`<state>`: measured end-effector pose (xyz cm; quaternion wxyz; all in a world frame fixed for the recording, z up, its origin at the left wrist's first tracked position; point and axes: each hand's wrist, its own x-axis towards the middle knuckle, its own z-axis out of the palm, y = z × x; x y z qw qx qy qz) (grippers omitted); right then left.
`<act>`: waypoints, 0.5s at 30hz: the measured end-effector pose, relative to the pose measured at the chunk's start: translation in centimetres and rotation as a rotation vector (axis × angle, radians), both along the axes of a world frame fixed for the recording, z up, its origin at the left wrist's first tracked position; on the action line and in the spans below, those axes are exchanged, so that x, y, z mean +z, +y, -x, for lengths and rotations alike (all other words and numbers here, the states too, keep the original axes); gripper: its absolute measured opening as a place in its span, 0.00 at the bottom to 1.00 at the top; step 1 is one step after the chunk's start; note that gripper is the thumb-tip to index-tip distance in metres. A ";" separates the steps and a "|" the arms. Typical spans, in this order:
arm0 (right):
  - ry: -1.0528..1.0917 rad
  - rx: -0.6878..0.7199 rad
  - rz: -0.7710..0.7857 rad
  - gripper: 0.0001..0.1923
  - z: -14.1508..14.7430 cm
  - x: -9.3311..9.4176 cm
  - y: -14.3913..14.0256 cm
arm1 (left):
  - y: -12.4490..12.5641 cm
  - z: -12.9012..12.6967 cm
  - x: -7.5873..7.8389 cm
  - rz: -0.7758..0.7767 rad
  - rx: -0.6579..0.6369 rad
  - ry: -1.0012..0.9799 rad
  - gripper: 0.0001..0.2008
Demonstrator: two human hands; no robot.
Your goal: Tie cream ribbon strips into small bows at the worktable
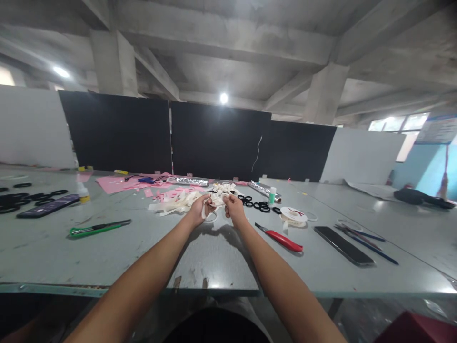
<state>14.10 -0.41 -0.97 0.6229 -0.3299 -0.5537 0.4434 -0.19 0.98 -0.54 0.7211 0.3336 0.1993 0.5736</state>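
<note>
Two bare forearms reach fwd over grey worktop. Left hand & right hand sit close together, fingers curled shut, pinching a white ribbon strip that loops down betw. them, just above the surface. Directly behind the hands: heap of white ribbon pieces, w/ pink scraps. Right of right hand: red utility knife, ribbon spool, black rings, dark phone. Far left: green cutter.
</note>
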 end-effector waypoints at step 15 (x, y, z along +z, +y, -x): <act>-0.468 -0.241 -0.487 0.07 -0.3 -0.3 0.5 | 0.0 -0.6 -0.8 -0.404 0.158 0.555 0.14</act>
